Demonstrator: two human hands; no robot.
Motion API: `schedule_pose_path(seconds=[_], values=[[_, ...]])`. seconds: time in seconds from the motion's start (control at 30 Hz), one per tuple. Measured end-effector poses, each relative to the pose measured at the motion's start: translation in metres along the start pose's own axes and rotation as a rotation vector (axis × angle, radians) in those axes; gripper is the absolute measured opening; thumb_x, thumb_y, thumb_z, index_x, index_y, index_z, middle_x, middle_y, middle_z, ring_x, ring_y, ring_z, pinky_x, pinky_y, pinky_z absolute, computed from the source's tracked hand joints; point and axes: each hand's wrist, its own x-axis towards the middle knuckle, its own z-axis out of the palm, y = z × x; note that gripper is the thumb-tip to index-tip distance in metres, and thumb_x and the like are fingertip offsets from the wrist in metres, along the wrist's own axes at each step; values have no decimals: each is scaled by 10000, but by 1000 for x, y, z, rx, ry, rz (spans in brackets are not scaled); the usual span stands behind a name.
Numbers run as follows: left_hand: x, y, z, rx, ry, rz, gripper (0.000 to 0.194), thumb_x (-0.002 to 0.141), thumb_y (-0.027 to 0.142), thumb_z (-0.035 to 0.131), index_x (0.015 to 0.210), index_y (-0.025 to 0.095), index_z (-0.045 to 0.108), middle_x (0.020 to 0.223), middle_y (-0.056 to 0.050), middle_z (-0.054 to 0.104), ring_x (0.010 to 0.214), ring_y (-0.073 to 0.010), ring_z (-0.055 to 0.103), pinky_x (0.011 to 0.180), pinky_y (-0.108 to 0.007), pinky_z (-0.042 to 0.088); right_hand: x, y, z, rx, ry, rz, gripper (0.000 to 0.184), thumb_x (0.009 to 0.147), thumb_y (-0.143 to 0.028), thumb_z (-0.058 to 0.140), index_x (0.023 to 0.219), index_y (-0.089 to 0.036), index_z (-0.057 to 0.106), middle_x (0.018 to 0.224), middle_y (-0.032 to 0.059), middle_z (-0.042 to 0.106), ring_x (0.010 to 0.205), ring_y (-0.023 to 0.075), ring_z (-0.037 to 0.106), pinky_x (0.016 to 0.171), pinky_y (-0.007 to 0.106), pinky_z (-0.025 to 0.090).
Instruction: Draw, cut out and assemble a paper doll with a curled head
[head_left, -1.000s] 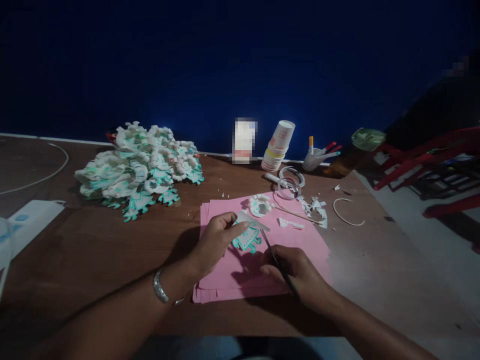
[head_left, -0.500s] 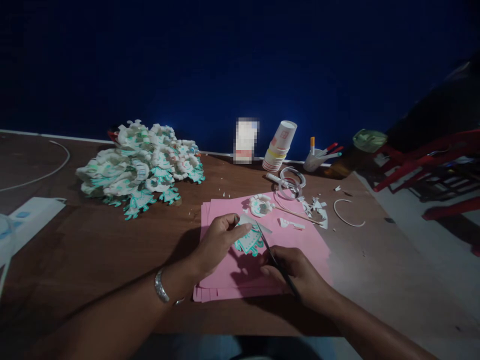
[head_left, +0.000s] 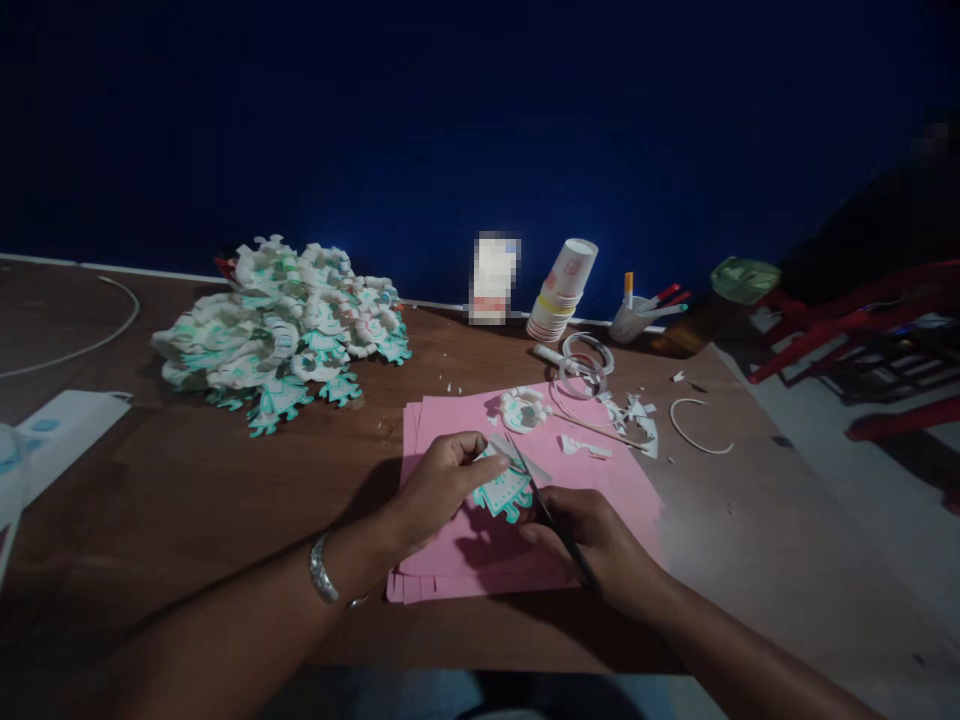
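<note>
Pinched between the thumb and fingers of my left hand is a white paper cut-out with green outlines and a scalloped lower edge. My right hand is closed around dark scissors, whose thin blade lies against the paper's right side; the handles are mostly hidden by my fingers. Both hands are above a stack of pink paper. Just beyond the cut-out rests a ring-shaped white paper piece, with paper scraps to its right.
A large heap of white and green paper pieces covers the back left. Tilted stacked paper cups, tape rolls and a cup of markers stand behind the pink paper. A power strip lies at left, red stools at right.
The cut-out has tilted and shifted slightly down and right in my left hand. The scissors' blade now reaches further across its upper part. My hands have barely moved.
</note>
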Motion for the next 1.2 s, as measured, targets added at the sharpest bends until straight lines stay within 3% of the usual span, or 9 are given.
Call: schedule_pose_path(seconds=[0.4,0.67,0.9,1.2], values=[[1,4,-2,113,-21,19,252,818,382,691,731,163,601,675,23,541,605,-95,434,568,-227,349,-2,-3,-6,-82,-30,-6,276,898,-319,647,705,-144,558,635,-53,407,604,89,330,544,200,290],[1,4,-3,110,-34,6,248,830,390,692,759,167,609,701,11,568,615,-100,454,576,-234,354,-2,-3,-8,-134,-25,-18,373,906,-402,644,665,-163,488,632,-47,365,607,98,309,545,213,281],[0,3,-4,143,-40,-39,256,861,421,665,819,171,627,680,25,567,494,-69,378,439,-219,246,-1,0,-9,-163,-7,-27,442,868,-485,688,655,-165,470,635,-53,347,612,98,297,543,218,264],[2,1,1,-115,-136,-86,213,812,355,731,822,144,699,708,-26,668,560,-87,556,519,-203,419,0,2,-5,-91,43,-72,386,868,-492,683,737,-146,572,640,-44,377,587,95,291,531,215,280]])
